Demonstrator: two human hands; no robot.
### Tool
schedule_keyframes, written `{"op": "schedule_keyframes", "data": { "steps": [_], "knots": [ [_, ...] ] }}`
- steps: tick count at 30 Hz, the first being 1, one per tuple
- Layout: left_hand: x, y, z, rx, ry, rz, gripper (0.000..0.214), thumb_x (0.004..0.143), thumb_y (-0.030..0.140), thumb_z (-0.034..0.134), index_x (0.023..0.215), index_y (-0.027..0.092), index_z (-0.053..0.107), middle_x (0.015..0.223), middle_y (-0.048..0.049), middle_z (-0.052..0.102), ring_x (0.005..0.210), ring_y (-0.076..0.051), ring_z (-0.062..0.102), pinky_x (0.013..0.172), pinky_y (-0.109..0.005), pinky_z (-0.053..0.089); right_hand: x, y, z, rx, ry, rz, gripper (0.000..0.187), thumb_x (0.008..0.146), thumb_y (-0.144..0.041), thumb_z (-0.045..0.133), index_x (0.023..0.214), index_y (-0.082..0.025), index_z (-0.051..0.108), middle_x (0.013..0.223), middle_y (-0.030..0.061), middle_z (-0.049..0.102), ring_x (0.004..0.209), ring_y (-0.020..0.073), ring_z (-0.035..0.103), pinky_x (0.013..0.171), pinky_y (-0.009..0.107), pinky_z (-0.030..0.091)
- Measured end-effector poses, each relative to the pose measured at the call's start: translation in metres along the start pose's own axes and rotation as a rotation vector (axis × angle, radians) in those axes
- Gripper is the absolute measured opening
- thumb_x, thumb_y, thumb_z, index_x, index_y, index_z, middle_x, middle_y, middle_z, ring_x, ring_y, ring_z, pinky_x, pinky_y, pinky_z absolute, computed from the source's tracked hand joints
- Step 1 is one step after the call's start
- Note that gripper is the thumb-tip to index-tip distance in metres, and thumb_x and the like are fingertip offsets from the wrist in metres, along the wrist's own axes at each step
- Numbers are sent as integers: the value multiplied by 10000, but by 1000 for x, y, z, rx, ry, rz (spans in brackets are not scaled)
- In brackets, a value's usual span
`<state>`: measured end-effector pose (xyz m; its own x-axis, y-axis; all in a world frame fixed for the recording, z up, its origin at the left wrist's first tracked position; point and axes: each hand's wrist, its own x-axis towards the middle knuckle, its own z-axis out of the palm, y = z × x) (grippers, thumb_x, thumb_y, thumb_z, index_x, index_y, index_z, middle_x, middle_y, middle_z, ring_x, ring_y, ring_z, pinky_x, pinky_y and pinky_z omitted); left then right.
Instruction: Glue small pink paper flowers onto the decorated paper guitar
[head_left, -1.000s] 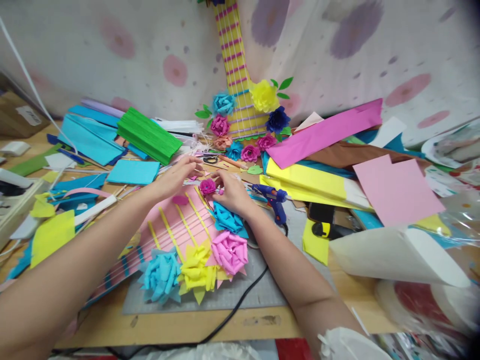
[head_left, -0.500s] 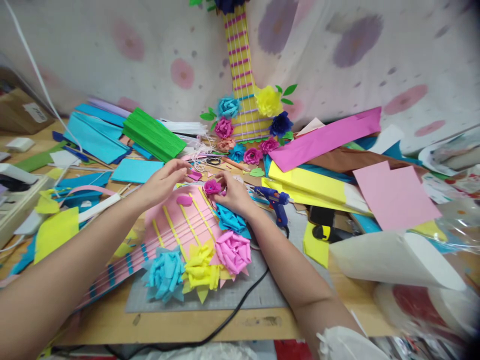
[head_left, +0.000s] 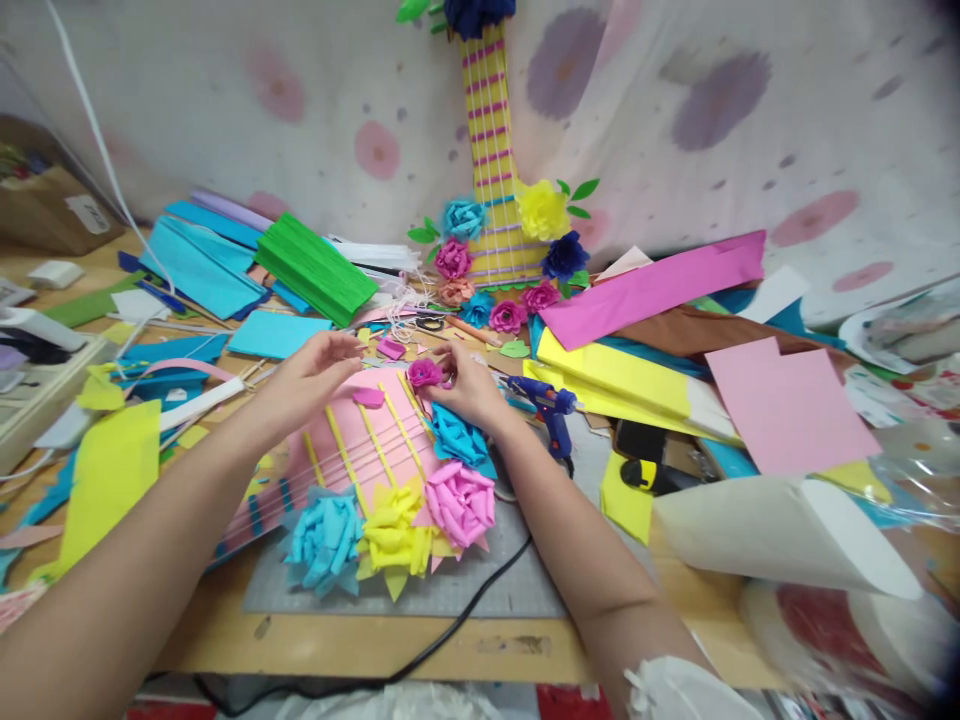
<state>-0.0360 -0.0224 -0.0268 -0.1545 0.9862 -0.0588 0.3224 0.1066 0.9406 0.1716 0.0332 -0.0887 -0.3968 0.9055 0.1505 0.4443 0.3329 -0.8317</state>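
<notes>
A pink paper guitar point(head_left: 375, 440) with yellow strips lies on a grey mat point(head_left: 480, 580). Blue point(head_left: 324, 538), yellow point(head_left: 396, 535) and pink point(head_left: 459, 500) paper flowers sit along its near edge, and another blue flower point(head_left: 459, 438) is at its right. My right hand point(head_left: 469, 385) pinches a small magenta paper rose point(head_left: 425, 373) at the guitar's far edge. Hovering just left of it, my left hand point(head_left: 307, 375) has its fingers loosely curled and nothing visible in them. A small magenta petal point(head_left: 368, 397) lies on the guitar between the hands.
A blue glue gun point(head_left: 551, 412) lies right of my right hand, its black cord point(head_left: 450, 640) running to the table's front edge. A finished yellow paper guitar point(head_left: 499, 190) with flowers leans on the wall. Crepe paper sheets, green point(head_left: 315, 268), blue, magenta and yellow, cover the table.
My left hand has drawn back left and toward me, away from the rose. The right hand stays on the rose. The view has shifted slightly.
</notes>
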Motion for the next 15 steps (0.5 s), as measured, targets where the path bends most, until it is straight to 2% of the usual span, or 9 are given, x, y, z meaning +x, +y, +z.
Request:
{"op": "schedule_keyframes", "data": {
  "steps": [4,7,11,15],
  "knots": [
    [-14,0,-5,-72,83,17,334,637,345,674,908,194,549,962,-37,624,1000,-206,587,956,-386,447,-1,2,-5,77,-33,-9,541,617,-292,730,1073,-199,454,816,-20,578,761,143,574,687,280,438],
    [-23,-6,-7,-111,184,16,283,645,274,663,883,184,540,935,-40,608,941,-182,579,949,-374,447,-4,0,-20,169,-86,0,543,605,-326,742,1050,-202,456,833,-6,589,789,151,586,676,279,443],
    [-25,-15,-10,-49,245,19,244,662,228,636,877,179,530,913,-41,603,889,-173,577,901,-364,461,-11,-8,-46,257,-34,12,368,674,-350,676,955,-199,490,853,16,607,782,144,584,698,289,451],
    [-13,-15,-10,139,229,173,286,730,281,583,995,174,565,958,-47,629,851,-172,592,814,-338,475,-19,-12,-59,180,48,13,154,744,-318,564,824,-193,525,750,-14,566,667,113,512,646,266,405]
  ]
}}
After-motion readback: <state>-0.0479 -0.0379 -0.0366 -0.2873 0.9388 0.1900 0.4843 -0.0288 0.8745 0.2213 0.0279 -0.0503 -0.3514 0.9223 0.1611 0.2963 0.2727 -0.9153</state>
